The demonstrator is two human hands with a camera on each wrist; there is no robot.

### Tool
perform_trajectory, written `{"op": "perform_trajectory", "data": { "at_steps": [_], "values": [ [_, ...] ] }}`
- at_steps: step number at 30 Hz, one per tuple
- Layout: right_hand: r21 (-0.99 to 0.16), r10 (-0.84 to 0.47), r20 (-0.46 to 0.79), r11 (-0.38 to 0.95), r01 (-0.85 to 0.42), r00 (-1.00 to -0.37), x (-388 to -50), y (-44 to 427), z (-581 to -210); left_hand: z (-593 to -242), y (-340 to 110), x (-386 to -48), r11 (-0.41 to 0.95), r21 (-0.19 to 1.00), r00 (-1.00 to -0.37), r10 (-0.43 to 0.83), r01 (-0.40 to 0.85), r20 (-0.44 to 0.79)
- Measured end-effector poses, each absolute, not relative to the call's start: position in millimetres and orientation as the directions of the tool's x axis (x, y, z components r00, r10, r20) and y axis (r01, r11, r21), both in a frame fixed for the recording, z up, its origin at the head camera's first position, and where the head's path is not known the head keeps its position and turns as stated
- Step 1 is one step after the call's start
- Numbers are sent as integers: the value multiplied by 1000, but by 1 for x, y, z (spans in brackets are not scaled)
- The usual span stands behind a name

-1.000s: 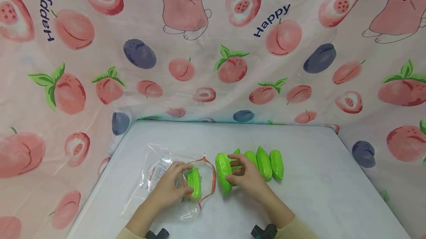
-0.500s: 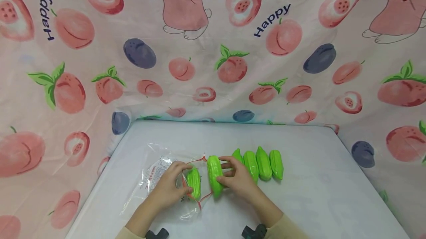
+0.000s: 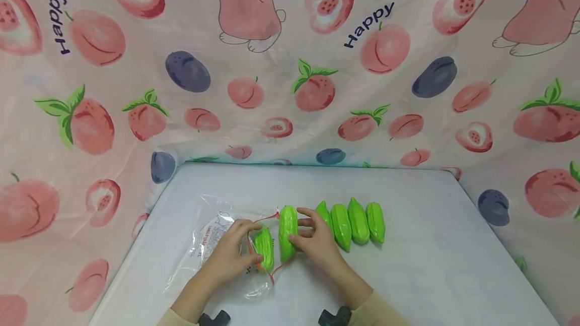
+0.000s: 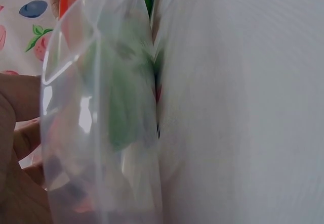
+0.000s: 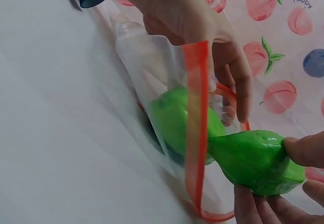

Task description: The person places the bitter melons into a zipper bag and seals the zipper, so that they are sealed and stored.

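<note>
A clear plastic bag (image 3: 210,238) with a red-edged mouth lies on the table, its mouth towards the right. My left hand (image 3: 228,253) holds the mouth spread, thumb on the near side and fingers on the far side. Inside sits a glossy green ribbed fruit-like piece (image 3: 265,249), blurred through the plastic in the left wrist view. With thumb and fingertips my right hand (image 3: 319,245) grips another such green piece (image 3: 287,227) at the bag's mouth. In the right wrist view the held piece's pointed tip (image 5: 217,142) reaches the opening, close to the piece inside.
Several more green pieces (image 3: 358,222) lie side by side in a row just right of my right hand. A white table (image 3: 435,255) spreads beneath everything. Behind and beside it hangs a pink fruit-patterned cloth (image 3: 281,89).
My right hand has brought the held green piece leftwards, from beside the bag to its mouth. My left hand keeps its place on the bag. The row of green pieces has stayed put.
</note>
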State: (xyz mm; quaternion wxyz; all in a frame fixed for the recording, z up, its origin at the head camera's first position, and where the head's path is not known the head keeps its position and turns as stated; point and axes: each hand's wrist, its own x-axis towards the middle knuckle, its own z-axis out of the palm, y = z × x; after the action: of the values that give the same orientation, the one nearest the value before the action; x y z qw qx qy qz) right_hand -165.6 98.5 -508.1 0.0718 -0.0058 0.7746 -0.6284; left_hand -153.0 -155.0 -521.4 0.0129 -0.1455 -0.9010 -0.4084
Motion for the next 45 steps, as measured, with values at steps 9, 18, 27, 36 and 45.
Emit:
{"op": "perform_trajectory", "data": {
  "at_steps": [9, 18, 27, 36, 45],
  "values": [
    [-970, -117, -104, 230, 75, -988, -160, 89, -516, -520, -153, -152, 629, 729, -959, 244, 270, 145],
    [-969, -129, -87, 239, 54, -988, -157, 83, -523, -516, -151, -150, 639, 712, -955, 237, 290, 176],
    [-963, -134, -104, 263, 66, -985, -156, 83, -524, -515, -152, -150, 635, 720, -958, 233, 279, 166],
    [-963, -164, -124, 258, 78, -979, -156, 80, -526, -517, -152, -149, 631, 718, -954, 233, 295, 188],
    [-967, -178, -151, 232, 107, -972, -157, 76, -529, -518, -153, -150, 635, 716, -955, 238, 290, 176]
  ]
}}
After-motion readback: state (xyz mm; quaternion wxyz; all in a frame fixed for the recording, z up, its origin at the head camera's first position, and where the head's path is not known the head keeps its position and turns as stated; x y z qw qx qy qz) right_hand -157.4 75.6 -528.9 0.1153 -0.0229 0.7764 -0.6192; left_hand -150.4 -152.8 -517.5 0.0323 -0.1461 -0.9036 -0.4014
